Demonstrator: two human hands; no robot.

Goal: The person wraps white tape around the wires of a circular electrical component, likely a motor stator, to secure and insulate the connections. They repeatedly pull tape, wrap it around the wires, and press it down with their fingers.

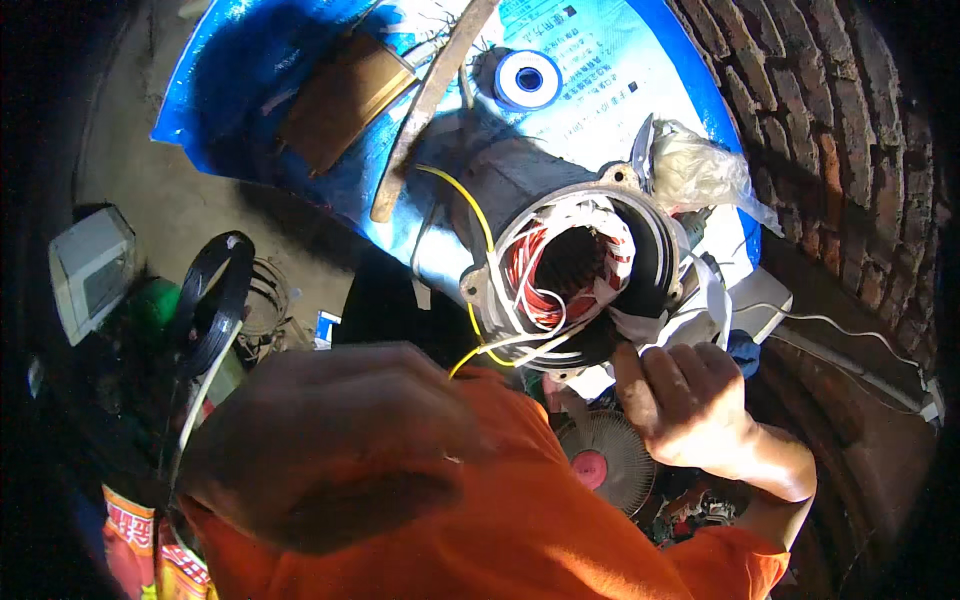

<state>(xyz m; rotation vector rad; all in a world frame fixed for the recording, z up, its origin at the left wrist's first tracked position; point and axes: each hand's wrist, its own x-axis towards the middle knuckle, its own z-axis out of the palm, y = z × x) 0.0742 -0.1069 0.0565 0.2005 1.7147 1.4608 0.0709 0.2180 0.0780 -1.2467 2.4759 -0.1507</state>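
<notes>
A cylindrical metal motor housing (pixel 485 200) lies on a blue printed sheet (pixel 620 60), its open end showing red-and-white windings (pixel 530 265), white leads and a yellow wire (pixel 480 215). My right hand (pixel 690 405) is at the housing's lower right rim, fingers curled beside a white strip (pixel 640 327); what they hold is hidden. My left hand (pixel 330 430) is a large blurred shape at lower left, close to the camera and below the housing; its fingers are unclear.
A wooden stick (pixel 420 130), cardboard piece (pixel 340 105) and white spool (pixel 505 80) lie on the sheet. A clear bag (pixel 700 170) is right of the housing, beside a brick wall (pixel 830 150). A black cable coil (pixel 205 300) is left; a fan (pixel 625 465) is below.
</notes>
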